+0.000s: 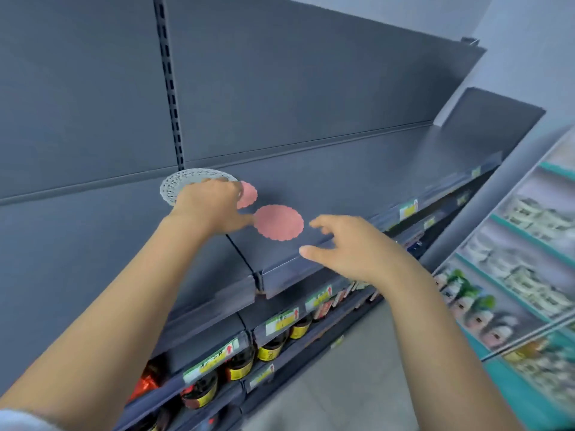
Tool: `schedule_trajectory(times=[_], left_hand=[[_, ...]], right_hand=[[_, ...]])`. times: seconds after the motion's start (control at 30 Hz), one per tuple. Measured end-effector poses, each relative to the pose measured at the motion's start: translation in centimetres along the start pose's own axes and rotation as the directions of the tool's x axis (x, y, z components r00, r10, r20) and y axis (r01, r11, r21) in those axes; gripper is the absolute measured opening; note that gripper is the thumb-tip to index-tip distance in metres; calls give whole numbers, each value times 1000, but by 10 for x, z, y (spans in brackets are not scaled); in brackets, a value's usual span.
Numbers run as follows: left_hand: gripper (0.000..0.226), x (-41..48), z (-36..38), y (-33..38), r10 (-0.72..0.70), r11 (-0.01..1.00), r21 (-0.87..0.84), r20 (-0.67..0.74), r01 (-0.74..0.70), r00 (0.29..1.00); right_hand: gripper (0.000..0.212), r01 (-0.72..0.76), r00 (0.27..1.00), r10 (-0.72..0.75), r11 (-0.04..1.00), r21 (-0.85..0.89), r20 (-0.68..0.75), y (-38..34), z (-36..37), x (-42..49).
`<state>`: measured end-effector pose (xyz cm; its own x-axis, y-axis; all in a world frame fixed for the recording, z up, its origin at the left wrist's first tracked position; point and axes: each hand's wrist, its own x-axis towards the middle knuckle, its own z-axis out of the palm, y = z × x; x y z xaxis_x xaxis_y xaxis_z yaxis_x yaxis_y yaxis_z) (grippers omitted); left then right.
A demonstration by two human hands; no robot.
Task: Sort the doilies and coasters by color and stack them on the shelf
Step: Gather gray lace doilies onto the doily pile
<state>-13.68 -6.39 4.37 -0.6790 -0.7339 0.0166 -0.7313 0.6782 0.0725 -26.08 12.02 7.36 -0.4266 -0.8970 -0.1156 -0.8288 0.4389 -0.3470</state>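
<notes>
My left hand (211,203) lies on top of a white doily (180,185) on the gray shelf (373,169). I cannot tell if my fingers pinch it. A small pink coaster (249,194) peeks out just beside that hand. My thumb touches a bigger pink doily (278,222) lying flat on the shelf. My right hand (357,247) hangs over the front edge of the shelf, fingers spread and holding nothing. The shelves below hold dark bottles (239,368) with yellow labels.

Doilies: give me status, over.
Left hand on white doily, small pink coaster beside. Right hand open, empty. Big pink doily between hands. Nothing blocking.
</notes>
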Motion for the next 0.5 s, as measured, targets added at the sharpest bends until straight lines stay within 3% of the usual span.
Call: schedule_trajectory(times=[0.17,0.3,0.5], left_hand=[[76,62,11,-7,-218,975,-34,57,221,974],[98,85,28,-12,-477,871,-5,237,492,846],[97,95,45,-10,-569,817,99,300,568,766]], right_hand=[[55,65,998,-65,997,27,-15,14,-9,73],[57,154,986,-158,985,73,51,23,-6,131],[47,410,886,-418,908,82,202,1,8,227]])
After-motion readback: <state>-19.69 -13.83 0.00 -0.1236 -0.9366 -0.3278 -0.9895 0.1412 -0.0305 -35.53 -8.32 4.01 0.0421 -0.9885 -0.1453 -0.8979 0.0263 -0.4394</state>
